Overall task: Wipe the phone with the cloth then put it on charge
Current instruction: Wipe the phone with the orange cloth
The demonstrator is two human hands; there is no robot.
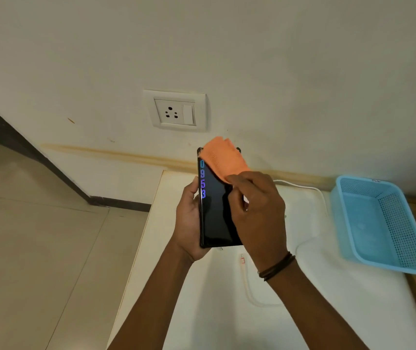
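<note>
both hands raised, left hand (189, 223) cupped, right hand (257, 213) pinching.

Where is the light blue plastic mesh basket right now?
The light blue plastic mesh basket sits on the white table at the right of the head view, against the wall, beside the white cable.

Home room, likely: plain cream wall with a socket-and-switch plate (175, 111), beige tiled floor (37, 236) with dark skirting (119, 203), white counter (328, 311) carrying a blue plastic basket (378, 223) and a white cable (300, 184).

Basket (384, 223) on table (328, 311), right of phone (214, 215); socket (175, 111) behind.
</note>
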